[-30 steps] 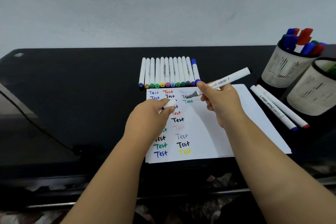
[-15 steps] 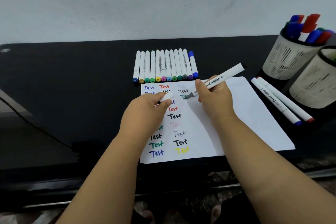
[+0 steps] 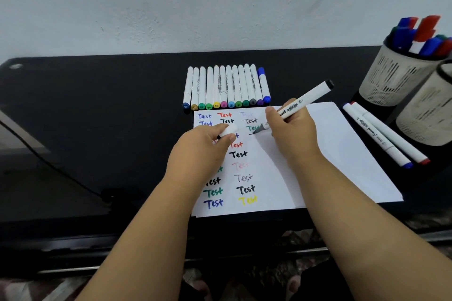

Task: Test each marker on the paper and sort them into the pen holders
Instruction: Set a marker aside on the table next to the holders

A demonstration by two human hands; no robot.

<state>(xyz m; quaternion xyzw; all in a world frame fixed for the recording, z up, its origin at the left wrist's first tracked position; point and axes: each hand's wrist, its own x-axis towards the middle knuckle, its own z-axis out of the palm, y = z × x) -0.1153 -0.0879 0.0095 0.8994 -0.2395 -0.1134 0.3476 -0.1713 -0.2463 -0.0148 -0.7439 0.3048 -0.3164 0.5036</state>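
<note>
**Gray marker at the paper, test just starting**

The marker (image 3: 300, 102) is pinched in the right hand (image 3: 291, 129), tip touching the paper (image 3: 330, 154) under the green "Test". Left hand (image 3: 203, 149) pinches its white cap (image 3: 228, 130). Step: I think writing the test word. Next: finish it, recap, drop in a pen holder (image 3: 396, 78). 2nd holder is cut off at the edge; left hand hides some words.
</note>
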